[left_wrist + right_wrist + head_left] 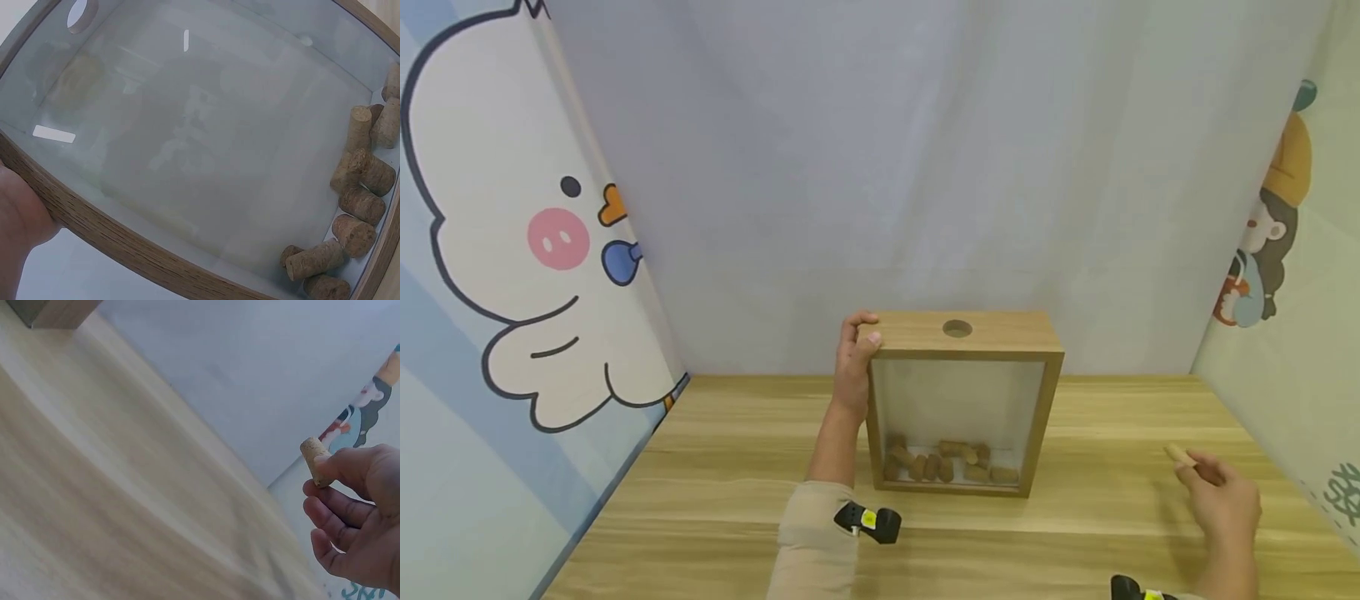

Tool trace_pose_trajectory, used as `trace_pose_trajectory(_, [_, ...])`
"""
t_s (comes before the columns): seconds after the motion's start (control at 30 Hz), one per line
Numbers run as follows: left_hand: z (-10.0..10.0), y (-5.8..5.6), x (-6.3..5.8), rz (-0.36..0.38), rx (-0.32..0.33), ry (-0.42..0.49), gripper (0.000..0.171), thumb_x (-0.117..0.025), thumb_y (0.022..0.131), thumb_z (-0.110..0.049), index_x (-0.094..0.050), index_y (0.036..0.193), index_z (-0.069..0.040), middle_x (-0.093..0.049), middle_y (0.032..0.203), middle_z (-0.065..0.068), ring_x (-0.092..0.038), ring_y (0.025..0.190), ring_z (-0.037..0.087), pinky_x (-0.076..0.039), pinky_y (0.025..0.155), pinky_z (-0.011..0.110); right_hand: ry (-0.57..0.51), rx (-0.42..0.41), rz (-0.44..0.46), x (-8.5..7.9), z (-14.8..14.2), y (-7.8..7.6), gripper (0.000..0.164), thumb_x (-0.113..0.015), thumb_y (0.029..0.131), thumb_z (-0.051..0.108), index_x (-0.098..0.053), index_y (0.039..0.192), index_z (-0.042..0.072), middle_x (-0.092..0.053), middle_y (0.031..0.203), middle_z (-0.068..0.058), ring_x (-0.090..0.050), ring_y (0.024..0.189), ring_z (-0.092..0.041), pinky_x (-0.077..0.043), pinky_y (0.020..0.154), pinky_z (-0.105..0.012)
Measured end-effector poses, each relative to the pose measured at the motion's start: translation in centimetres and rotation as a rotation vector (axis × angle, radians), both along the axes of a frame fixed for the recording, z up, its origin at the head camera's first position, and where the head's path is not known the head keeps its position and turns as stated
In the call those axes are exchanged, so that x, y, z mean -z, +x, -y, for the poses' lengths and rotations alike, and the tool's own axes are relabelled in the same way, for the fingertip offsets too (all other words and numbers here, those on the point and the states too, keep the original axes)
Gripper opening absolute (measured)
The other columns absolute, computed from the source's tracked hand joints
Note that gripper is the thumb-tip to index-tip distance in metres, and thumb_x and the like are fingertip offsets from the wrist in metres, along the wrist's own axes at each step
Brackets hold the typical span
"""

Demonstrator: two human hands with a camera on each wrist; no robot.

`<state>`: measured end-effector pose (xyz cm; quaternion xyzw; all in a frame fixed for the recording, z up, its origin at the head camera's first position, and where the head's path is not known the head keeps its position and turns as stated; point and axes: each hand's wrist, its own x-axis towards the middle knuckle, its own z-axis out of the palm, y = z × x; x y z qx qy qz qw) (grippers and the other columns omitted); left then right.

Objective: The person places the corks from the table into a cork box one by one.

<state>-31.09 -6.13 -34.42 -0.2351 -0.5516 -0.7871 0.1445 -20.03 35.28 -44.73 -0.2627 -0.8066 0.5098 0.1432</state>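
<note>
A wooden box with a clear front (962, 400) stands upright on the table, a round hole (957, 328) in its top. Several corks (359, 203) lie along its bottom inside. My left hand (854, 367) grips the box's upper left corner, thumb at the front edge and fingers over the top. Off to the right of the box, my right hand (1221, 496) pinches a single cork (315, 462) between thumb and fingertips, above the table. That cork is tilted, with its far end sticking out past the fingers.
The wood-grain table (737, 467) runs back to a pale grey curtain (850, 167). Printed cloth walls stand on both sides, with a white cartoon bird (505, 208) at left and a cartoon figure (1270, 233) at right.
</note>
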Motion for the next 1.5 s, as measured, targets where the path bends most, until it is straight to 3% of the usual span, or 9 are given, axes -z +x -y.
trace_pose_trajectory(0.1, [0.1,-0.1,-0.1,-0.011,-0.021,-0.025,0.025,-0.047,0.083,-0.027,-0.046,0.108,-0.022,-0.041,0.104,0.005,-0.047,0.069,0.013,-0.041,0.063,0.032,-0.034,-0.029,-0.041,-1.1,0.9,-0.1,0.047,-0.061,0.088,0.031,-0.053,0.125,0.002,-0.05,0.083,0.025,-0.046,0.072,0.01,-0.043,0.06,-0.014])
trace_pose_trajectory(0.3, [0.2,-0.3,-0.3,-0.015,-0.012,-0.004,0.025,-0.047,0.083,-0.026,-0.046,0.108,-0.02,-0.042,0.1,0.007,-0.046,0.067,0.014,-0.041,0.061,0.029,-0.018,-0.108,-0.138,-3.3,3.0,-0.4,0.052,-0.062,0.087,0.035,-0.052,0.127,0.004,-0.052,0.09,0.02,-0.048,0.08,0.006,-0.04,0.065,-0.011])
trace_pose_trajectory(0.53, [0.0,-0.3,-0.2,-0.034,-0.044,-0.025,0.027,-0.046,0.083,-0.023,-0.047,0.108,-0.016,-0.035,0.124,0.007,-0.043,0.086,0.015,-0.038,0.071,0.026,-0.039,-0.157,-0.239,-5.7,5.0,-0.3,0.044,-0.062,0.087,0.037,-0.058,0.124,0.013,-0.052,0.095,0.016,-0.049,0.085,0.0,-0.04,0.067,-0.014])
trace_pose_trajectory(0.87, [0.0,0.0,-0.3,-0.044,-0.055,-0.038,0.032,-0.046,0.083,-0.024,-0.045,0.112,-0.009,-0.035,0.125,0.009,-0.042,0.091,0.015,-0.035,0.076,0.03,-0.318,-0.167,-0.414,-10.1,7.9,-0.1,0.031,-0.069,0.083,0.024,-0.067,0.113,0.016,-0.062,0.086,0.011,-0.054,0.079,-0.005,-0.041,0.064,-0.014])
trace_pose_trajectory(1.03, [0.1,0.1,-0.2,-0.023,-0.052,-0.019,0.029,-0.047,0.083,-0.024,-0.046,0.109,-0.012,-0.037,0.121,0.007,-0.044,0.085,0.015,-0.038,0.072,0.03,-0.392,-0.217,-0.546,-12.2,9.5,0.0,0.025,-0.07,0.082,0.013,-0.069,0.107,0.014,-0.062,0.082,0.005,-0.057,0.073,-0.006,-0.043,0.063,-0.015])
trace_pose_trajectory(1.2, [0.2,0.1,0.0,-0.037,-0.062,-0.029,0.028,-0.047,0.083,-0.025,-0.046,0.109,-0.014,-0.035,0.126,0.009,-0.042,0.091,0.016,-0.036,0.076,0.028,-0.505,-0.323,-0.633,-13.9,10.6,0.3,0.022,-0.068,0.082,0.004,-0.067,0.103,0.01,-0.061,0.089,0.001,-0.061,0.075,-0.008,-0.045,0.063,-0.016])
trace_pose_trajectory(1.37, [0.0,0.1,0.0,-0.02,-0.054,-0.015,0.026,-0.047,0.083,-0.026,-0.047,0.108,-0.018,-0.038,0.118,0.005,-0.044,0.082,0.014,-0.038,0.071,0.03,-0.582,-0.417,-0.727,-15.9,11.5,0.2,0.022,-0.066,0.082,-0.001,-0.066,0.103,0.002,-0.058,0.094,-0.005,-0.06,0.077,-0.012,-0.046,0.065,-0.018])
trace_pose_trajectory(1.5, [0.0,0.1,-0.2,-0.015,-0.067,-0.029,0.027,-0.047,0.082,-0.027,-0.047,0.108,-0.017,-0.037,0.121,0.006,-0.043,0.092,0.017,-0.035,0.078,0.033,-0.592,-0.485,-0.809,-17.6,12.7,-0.3,0.021,-0.064,0.083,-0.004,-0.065,0.104,-0.003,-0.058,0.092,-0.007,-0.059,0.076,-0.014,-0.047,0.065,-0.02])
